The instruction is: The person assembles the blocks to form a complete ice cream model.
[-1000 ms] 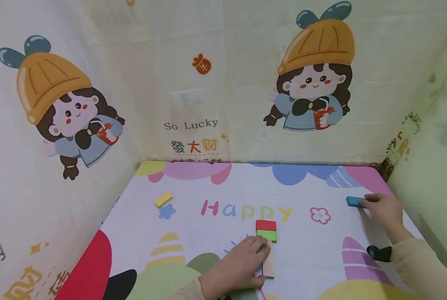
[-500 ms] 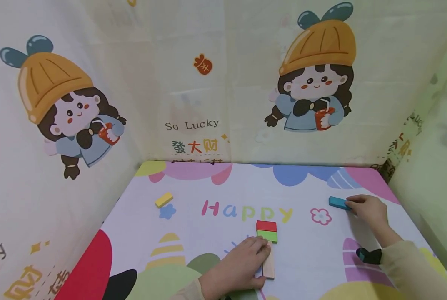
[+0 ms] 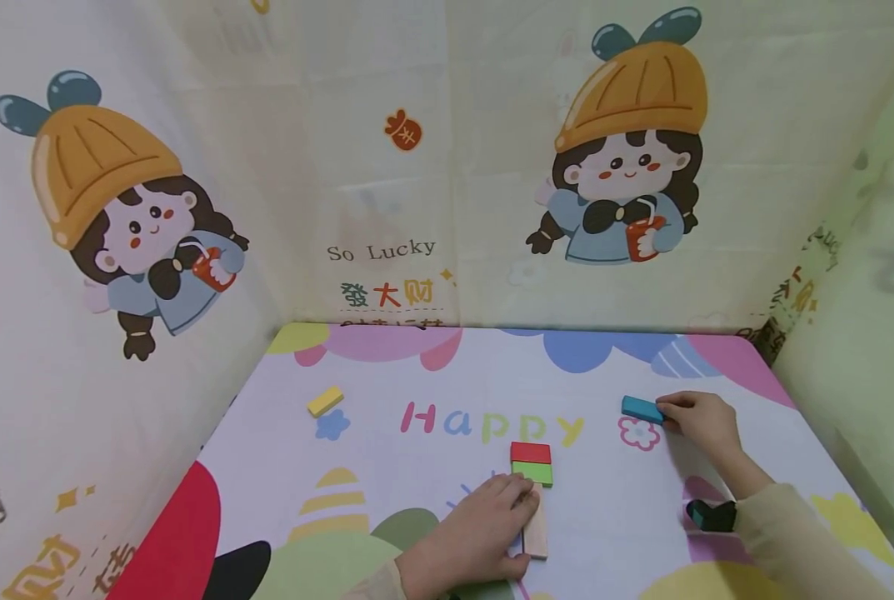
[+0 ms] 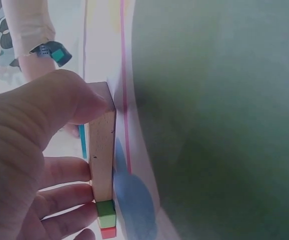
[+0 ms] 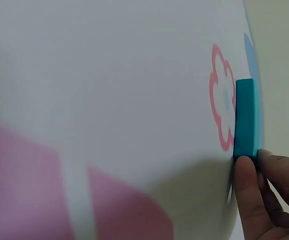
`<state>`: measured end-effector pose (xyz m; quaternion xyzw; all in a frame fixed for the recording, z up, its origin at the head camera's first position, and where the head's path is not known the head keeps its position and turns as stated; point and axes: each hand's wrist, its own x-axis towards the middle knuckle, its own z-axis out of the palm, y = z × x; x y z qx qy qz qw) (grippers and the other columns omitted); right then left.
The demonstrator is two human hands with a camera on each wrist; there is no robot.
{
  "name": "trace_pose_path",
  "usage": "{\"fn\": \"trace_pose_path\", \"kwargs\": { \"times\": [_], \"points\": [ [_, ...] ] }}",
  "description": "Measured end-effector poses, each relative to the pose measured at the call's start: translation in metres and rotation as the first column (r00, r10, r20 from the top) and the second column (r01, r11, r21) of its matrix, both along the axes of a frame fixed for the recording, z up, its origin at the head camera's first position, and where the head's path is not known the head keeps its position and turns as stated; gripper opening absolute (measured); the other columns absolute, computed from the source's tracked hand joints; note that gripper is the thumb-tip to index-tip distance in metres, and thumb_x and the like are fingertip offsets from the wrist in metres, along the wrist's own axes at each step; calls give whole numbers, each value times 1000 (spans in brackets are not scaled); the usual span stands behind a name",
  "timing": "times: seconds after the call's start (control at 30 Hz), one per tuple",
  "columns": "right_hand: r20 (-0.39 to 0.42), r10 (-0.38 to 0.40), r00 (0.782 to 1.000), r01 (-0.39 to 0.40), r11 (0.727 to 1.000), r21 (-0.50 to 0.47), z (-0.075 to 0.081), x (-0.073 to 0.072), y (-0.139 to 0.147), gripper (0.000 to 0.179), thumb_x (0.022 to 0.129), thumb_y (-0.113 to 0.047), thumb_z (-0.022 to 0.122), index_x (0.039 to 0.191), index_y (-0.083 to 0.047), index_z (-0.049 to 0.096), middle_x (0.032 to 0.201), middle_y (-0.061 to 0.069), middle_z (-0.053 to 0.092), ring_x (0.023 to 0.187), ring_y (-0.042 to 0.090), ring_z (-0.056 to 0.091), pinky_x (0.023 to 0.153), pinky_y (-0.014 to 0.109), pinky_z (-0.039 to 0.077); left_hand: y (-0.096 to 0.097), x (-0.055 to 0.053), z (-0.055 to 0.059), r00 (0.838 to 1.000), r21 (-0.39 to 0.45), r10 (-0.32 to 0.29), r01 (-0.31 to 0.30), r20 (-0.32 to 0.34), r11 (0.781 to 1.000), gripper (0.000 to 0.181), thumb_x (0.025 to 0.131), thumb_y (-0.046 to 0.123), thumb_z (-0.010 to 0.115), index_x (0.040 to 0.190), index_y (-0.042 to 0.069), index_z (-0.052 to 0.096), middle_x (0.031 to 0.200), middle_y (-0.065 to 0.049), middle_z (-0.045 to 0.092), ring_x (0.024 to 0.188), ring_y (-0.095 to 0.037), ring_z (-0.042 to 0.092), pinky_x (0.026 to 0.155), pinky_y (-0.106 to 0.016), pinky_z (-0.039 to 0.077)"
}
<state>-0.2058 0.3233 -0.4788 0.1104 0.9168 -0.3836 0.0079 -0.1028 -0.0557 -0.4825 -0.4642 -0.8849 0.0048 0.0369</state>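
My right hand [image 3: 704, 422] pinches one end of a blue-teal block [image 3: 641, 408] between thumb and fingers, over the printed flower at the right of the table. In the right wrist view the teal block [image 5: 245, 119] points away from the fingertips. My left hand [image 3: 484, 527] holds a plain wooden block [image 3: 536, 527], its thumb on the near end and its fingers along the side. The wooden block [image 4: 102, 155] lines up with a green block [image 3: 532, 473] and a red block [image 3: 531, 452] beyond it. Part of the wooden block is hidden by the left hand.
A yellow block [image 3: 326, 402] lies by itself at the far left of the table. The tabletop [image 3: 596, 492] carries printed shapes and the word "Happy". Printed cloth walls [image 3: 491, 283] stand at the back and both sides.
The right hand has moved left across the table with the teal block, from near the right edge to the printed flower. The left hand and the row of blocks have stayed put.
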Motion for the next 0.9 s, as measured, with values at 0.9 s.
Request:
{"fn": "trace_pose_path", "kwargs": {
  "times": [0.9],
  "points": [
    [-14, 106, 994, -107, 991, -85, -8, -8, -82, 22, 97, -19, 71, 109, -2, 79, 86, 8, 74, 65, 11, 62, 57, 25, 49, 1, -2, -1, 999, -7, -2, 2, 41, 1000, 67, 92, 50, 67, 148, 13, 57, 145, 0, 54, 135, -14, 48, 118, -28, 38]
  ]
}}
